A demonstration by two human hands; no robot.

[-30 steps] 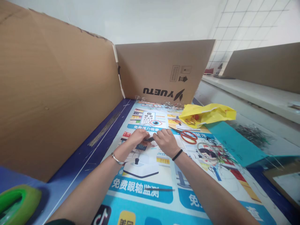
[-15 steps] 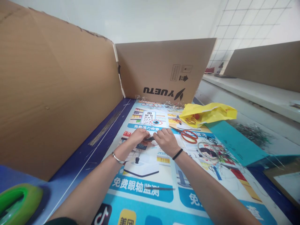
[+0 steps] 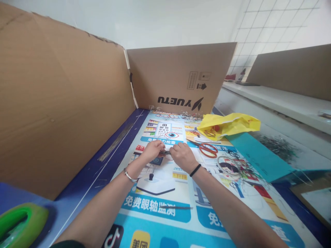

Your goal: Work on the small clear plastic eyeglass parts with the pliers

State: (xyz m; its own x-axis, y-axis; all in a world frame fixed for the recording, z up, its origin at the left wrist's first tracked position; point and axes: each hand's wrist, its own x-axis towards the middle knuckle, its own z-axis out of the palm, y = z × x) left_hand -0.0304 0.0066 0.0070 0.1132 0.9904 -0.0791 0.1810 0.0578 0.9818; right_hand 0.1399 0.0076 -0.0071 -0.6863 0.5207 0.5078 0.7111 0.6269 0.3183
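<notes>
Centrally pinched, above a printed poster [image 3: 170, 222]: a small dark piece [image 3: 167, 152], left hand [image 3: 154, 150] at one end, right hand [image 3: 183, 156] at the other, fingers of both curled closed on it, finer grip hidden. Just right of the right hand, orange-handled scissors [image 3: 208, 150]; past them, a yellow bag [image 3: 232, 124] and teal sheet [image 3: 261, 160] at the poster's right edge. Along its left edge, blue tabletop [image 3: 86, 179], then a cardboard panel [image 3: 64, 96]; across the far end, a lettered panel [image 3: 170, 75]. Between the forearms [image 3: 103, 203], a stretch of poster crossed by a thin strip [image 3: 181, 208].
</notes>
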